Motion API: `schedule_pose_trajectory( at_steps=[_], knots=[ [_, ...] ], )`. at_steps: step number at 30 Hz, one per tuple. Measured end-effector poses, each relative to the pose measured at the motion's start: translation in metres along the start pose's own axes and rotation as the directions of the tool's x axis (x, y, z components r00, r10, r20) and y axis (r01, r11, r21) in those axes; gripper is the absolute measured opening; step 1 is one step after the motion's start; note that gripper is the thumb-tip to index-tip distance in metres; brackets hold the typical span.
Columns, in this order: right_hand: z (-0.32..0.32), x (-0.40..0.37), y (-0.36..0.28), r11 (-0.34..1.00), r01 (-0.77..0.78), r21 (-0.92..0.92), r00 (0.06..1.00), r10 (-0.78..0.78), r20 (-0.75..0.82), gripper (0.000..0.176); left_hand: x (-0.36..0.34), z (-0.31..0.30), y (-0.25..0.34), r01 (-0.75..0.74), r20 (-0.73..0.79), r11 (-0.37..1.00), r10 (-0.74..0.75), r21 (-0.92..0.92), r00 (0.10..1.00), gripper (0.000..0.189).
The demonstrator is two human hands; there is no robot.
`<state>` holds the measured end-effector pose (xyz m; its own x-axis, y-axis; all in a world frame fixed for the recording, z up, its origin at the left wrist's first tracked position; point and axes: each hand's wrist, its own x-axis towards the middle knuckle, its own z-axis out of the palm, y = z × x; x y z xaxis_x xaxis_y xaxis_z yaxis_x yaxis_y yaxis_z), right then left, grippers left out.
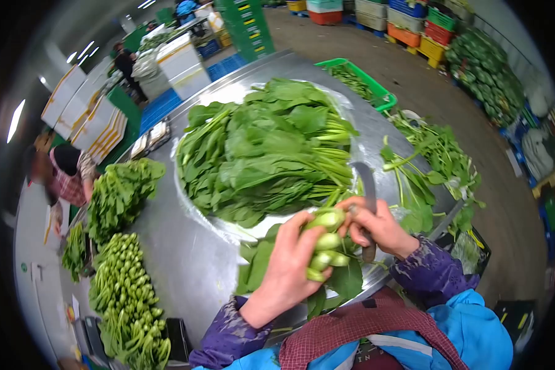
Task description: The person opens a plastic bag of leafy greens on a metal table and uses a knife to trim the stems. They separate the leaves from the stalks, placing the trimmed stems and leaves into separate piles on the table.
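Note:
My left hand (287, 265) is wrapped round a small bunch of leafy greens (328, 240), whose pale stem ends face up and right. In my right hand (376, 228) is a knife (367, 185) with a dark curved blade pointing up, away from me; my right fingertips are at the stem ends. Just beyond both hands, a big heap of leafy greens (271, 148) lies on clear plastic (197, 216) on the metal table (191, 283). Loose leaves (413, 191) lie to the right of the knife.
Stacked greens (126, 290) line the table's left edge. A co-worker (68, 176) stands at the left beside more greens (120, 194). Beyond the table's far right edge is a green crate (361, 83); trimmed leaves (441, 154) hang over the right edge.

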<state>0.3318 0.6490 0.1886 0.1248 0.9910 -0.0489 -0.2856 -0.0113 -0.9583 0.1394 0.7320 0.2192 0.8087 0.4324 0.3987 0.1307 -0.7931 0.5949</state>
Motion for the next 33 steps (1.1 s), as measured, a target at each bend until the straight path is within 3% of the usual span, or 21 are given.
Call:
schedule_pose_trajectory(
  at_steps=[1, 4, 7, 9, 11, 12, 13, 15, 17, 19, 20, 21, 23, 24, 26, 27, 29, 31, 33],
  knots=[
    [0.001, 0.001, 0.000, 0.993, 0.009, -0.116, 1.000, -0.010, -0.009, 0.025, -0.001, -0.001, -0.004, 0.045, 0.007, 0.994, -0.044, -0.100, 0.999, 0.060],
    [0.009, -0.003, -0.003, 0.944, 0.041, -0.328, 0.997, -0.062, -0.055, 0.024, 0.000, -0.002, -0.008, 0.063, 0.058, 0.990, -0.056, -0.128, 0.997, 0.060],
    [0.012, -0.002, -0.001, 0.894, 0.168, -0.416, 0.977, -0.206, -0.048, 0.023, 0.001, -0.006, -0.007, 0.037, 0.095, 0.995, -0.027, -0.097, 0.995, 0.059],
    [0.012, -0.001, -0.002, 0.887, 0.159, -0.433, 0.979, -0.197, -0.046, 0.022, 0.003, -0.009, -0.005, 0.004, 0.196, 0.995, 0.015, -0.098, 0.980, 0.058],
    [0.009, 0.003, 0.006, 0.694, 0.383, -0.610, 0.900, -0.428, 0.078, 0.020, 0.002, -0.007, -0.004, 0.024, 0.180, 0.992, -0.002, -0.121, 0.984, 0.057],
    [0.008, 0.004, 0.008, 0.588, 0.398, -0.705, 0.870, -0.486, 0.086, 0.025, 0.002, -0.006, -0.004, 0.039, 0.158, 0.992, -0.019, -0.124, 0.987, 0.056],
    [0.008, 0.005, 0.010, 0.588, 0.395, -0.705, 0.869, -0.487, 0.081, 0.025, 0.002, -0.005, -0.004, 0.054, 0.136, 0.990, -0.037, -0.127, 0.990, 0.054],
    [0.007, 0.005, 0.014, 0.275, 0.322, -0.906, 0.847, -0.511, 0.146, 0.032, 0.002, -0.005, -0.002, 0.096, 0.187, 0.986, -0.069, -0.139, 0.980, 0.054],
    [0.010, 0.006, 0.017, 0.229, 0.337, -0.913, 0.806, -0.571, 0.154, 0.036, 0.001, -0.006, 0.000, 0.143, 0.242, 0.979, -0.105, -0.148, 0.965, 0.053],
    [0.011, 0.005, 0.017, 0.140, 0.270, -0.953, 0.749, -0.652, 0.117, 0.036, 0.000, -0.007, 0.000, 0.060, 0.217, 0.987, -0.026, -0.151, 0.976, 0.056],
    [0.006, 0.007, 0.018, 0.121, 0.216, -0.969, 0.759, -0.645, 0.089, 0.034, -0.003, -0.008, 0.000, 0.099, 0.224, 0.984, -0.064, -0.149, 0.972, 0.056],
    [-0.009, 0.011, 0.025, 0.122, 0.212, -0.970, 0.758, -0.647, 0.084, 0.034, -0.003, -0.013, 0.005, 0.095, 0.228, 0.984, -0.060, -0.149, 0.972, 0.056],
    [-0.043, 0.022, 0.042, 0.504, 0.005, -0.864, 0.779, -0.544, -0.312, 0.024, -0.001, -0.028, 0.015, 0.093, 0.259, 0.968, -0.030, -0.234, 0.965, 0.052],
    [-0.046, 0.022, 0.035, 0.500, 0.002, -0.866, 0.776, -0.547, -0.314, 0.024, -0.005, -0.032, 0.011, 0.141, 0.258, 0.949, -0.066, -0.281, 0.964, 0.054],
    [-0.047, 0.016, 0.025, 0.833, 0.057, -0.550, 0.806, -0.364, -0.467, 0.018, -0.019, -0.043, -0.003, 0.255, 0.206, 0.802, -0.168, -0.540, 0.964, 0.058],
    [-0.049, 0.015, 0.026, 0.837, 0.049, -0.546, 0.805, -0.356, -0.474, 0.018, -0.022, -0.052, -0.006, 0.323, 0.204, 0.663, -0.253, -0.675, 0.946, 0.060],
    [-0.052, 0.020, 0.029, 0.859, 0.098, -0.503, 0.828, -0.351, -0.438, 0.019, -0.021, -0.070, -0.010, 0.228, 0.004, 0.587, -0.357, -0.777, 0.934, 0.065],
    [-0.058, 0.024, 0.037, 0.860, 0.036, -0.509, 0.830, -0.310, -0.464, 0.019, -0.029, -0.103, -0.030, 0.166, -0.150, 0.672, -0.386, -0.722, 0.910, 0.065],
    [-0.066, 0.031, 0.052, 0.876, -0.027, -0.481, 0.826, -0.251, -0.505, 0.019, -0.039, -0.136, -0.039, 0.121, -0.337, 0.668, -0.514, -0.734, 0.789, 0.064]
  ],
)
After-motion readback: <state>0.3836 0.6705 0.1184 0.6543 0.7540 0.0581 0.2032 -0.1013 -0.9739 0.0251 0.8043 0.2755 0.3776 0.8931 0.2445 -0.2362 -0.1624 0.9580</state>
